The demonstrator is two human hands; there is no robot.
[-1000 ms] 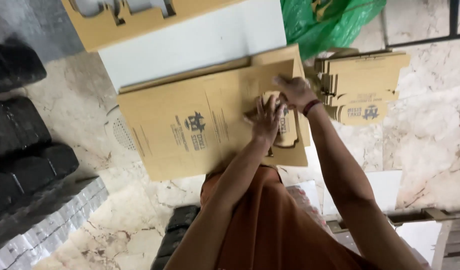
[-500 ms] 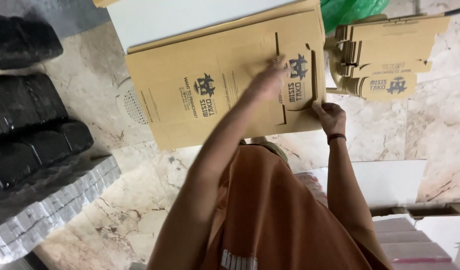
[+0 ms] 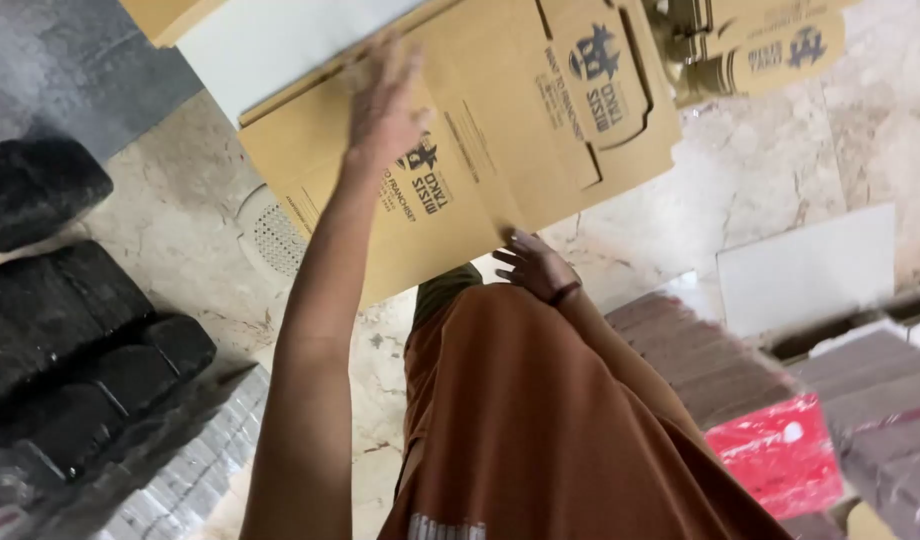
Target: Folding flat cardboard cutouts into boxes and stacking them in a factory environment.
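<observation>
A flat, unfolded brown cardboard box (image 3: 500, 130) with dark printed marks lies over the marble floor in front of me. My left hand (image 3: 385, 95) reaches out over its left half, fingers spread and blurred, palm on or just above the board. With a band on its wrist, my right hand (image 3: 535, 265) grips the box's near edge close to my orange garment (image 3: 540, 420). A cut flap outline shows on the box's right part.
More folded brown boxes (image 3: 750, 45) are stacked at the top right. A white sheet (image 3: 280, 40) lies under the box. Black blocks (image 3: 70, 300) sit at the left, near a round floor drain (image 3: 272, 238). A red package (image 3: 780, 450) and dark red stacks (image 3: 700, 350) are at the right.
My left hand has slid from the flap area towards the box's left half. My right hand dropped from the flap to the near edge. The view has moved closer.
</observation>
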